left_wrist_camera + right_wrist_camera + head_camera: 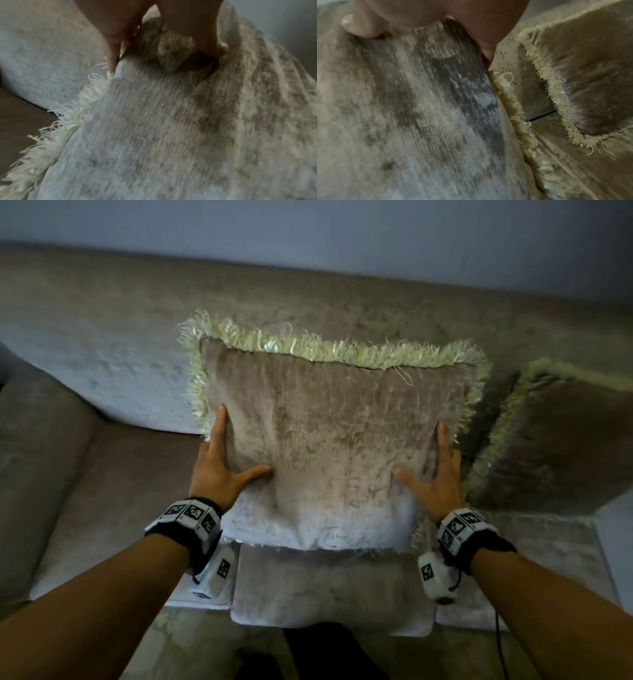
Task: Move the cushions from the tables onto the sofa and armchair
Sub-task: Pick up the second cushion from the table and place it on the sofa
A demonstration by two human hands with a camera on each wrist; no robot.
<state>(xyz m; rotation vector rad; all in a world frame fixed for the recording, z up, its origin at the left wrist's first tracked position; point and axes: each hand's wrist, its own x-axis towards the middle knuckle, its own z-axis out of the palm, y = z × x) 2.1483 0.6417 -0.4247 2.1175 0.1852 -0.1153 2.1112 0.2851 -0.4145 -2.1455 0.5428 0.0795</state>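
Note:
A taupe velvet cushion [329, 440] with a cream fringe stands upright on the sofa [102, 337], leaning towards its backrest. My left hand [222, 470] grips its left edge, thumb dented into the front and fingers behind the seam. My right hand [435, 477] grips the right edge the same way. In the left wrist view the left hand [166, 58] pinches the cushion [171, 121] beside the fringe. The right wrist view shows the right hand [423, 42] pinching the cushion [402, 108].
A second fringed cushion [555, 440] [590, 67] leans against the backrest just right of the held one, with a narrow gap between them. The sofa's armrest [27, 457] rises at the left. Bare seat [120, 491] lies left of the held cushion.

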